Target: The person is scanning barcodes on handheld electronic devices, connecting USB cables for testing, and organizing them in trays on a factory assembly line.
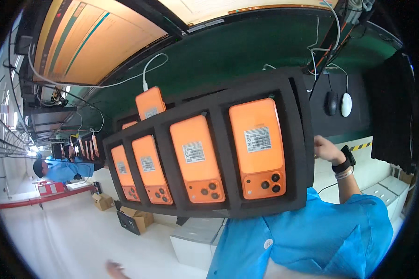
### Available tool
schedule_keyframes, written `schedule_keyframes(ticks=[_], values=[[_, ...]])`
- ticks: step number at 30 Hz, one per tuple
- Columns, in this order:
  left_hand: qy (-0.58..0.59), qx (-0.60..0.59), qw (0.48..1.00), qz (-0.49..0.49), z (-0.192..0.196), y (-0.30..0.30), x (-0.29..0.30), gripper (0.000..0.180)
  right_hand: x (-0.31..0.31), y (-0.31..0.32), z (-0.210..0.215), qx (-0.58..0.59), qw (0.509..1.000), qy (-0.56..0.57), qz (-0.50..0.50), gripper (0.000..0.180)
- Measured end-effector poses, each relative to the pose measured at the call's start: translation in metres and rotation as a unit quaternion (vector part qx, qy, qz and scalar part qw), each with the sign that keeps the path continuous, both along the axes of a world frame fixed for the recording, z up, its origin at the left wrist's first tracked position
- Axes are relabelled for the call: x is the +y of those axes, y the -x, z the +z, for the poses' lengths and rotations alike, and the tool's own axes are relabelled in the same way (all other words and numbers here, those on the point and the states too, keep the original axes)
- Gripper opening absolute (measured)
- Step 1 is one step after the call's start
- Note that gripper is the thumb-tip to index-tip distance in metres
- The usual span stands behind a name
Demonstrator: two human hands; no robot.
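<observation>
A black foam tray [228, 203] stretches across the middle, its compartments holding several orange smartphones [253, 139] with their backs showing. Each phone bears a white label and has its camera lenses at the lower end. At the tray's right edge is my right hand [328, 149], closed on it; the fingertips are partly hidden behind the foam. My left hand [114, 269] is low at the bottom edge, away from the tray and smeared by motion. Behind the tray, another orange phone [150, 101] stands with a white cable plugged into its upper end.
Monitors [97, 39] line the top above a dark green bench surface [228, 51]. A white mouse [346, 105] and a black mouse [331, 103] lie at the right. Cardboard boxes [144, 219] and white cartons [198, 242] stand on the floor. A co-worker [63, 169] in blue is far left.
</observation>
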State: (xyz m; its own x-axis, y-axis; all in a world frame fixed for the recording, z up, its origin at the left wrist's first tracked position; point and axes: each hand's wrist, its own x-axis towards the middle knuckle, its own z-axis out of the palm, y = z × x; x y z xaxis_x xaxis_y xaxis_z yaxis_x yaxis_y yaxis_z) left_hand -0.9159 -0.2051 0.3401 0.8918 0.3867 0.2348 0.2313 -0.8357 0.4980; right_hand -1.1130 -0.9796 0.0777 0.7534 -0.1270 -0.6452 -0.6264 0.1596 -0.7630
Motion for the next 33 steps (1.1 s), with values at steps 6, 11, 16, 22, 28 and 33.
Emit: schedule_keyframes(ticks=[6, 11, 16, 22, 28, 33], values=[[0.052, -0.090, 0.911, -0.400, -0.018, -0.106, -0.324, 0.021, 0.051, -0.062, -0.052, -0.090, 0.958, -0.071, -0.264, 0.024], [0.015, -0.054, 0.658, -0.751, -0.056, -0.104, -0.547, 0.042, 0.057, -0.081, -0.065, -0.122, 0.876, -0.251, -0.393, 0.024], [-0.085, -0.046, 0.628, -0.772, -0.080, -0.101, -0.580, 0.078, 0.059, -0.090, -0.063, -0.179, 0.900, -0.135, -0.374, 0.027], [-0.137, -0.022, 0.630, -0.764, -0.086, -0.097, -0.592, 0.097, 0.049, -0.082, -0.047, -0.188, 0.912, 0.023, -0.364, 0.033], [-0.076, -0.068, 0.642, -0.760, -0.098, -0.099, -0.591, 0.094, 0.019, 0.010, -0.036, -0.029, 0.920, 0.211, -0.329, 0.036], [-0.073, -0.072, 0.654, -0.750, -0.110, -0.103, -0.591, 0.096, 0.075, 0.024, 0.142, -0.078, 0.907, 0.137, -0.390, 0.034]])
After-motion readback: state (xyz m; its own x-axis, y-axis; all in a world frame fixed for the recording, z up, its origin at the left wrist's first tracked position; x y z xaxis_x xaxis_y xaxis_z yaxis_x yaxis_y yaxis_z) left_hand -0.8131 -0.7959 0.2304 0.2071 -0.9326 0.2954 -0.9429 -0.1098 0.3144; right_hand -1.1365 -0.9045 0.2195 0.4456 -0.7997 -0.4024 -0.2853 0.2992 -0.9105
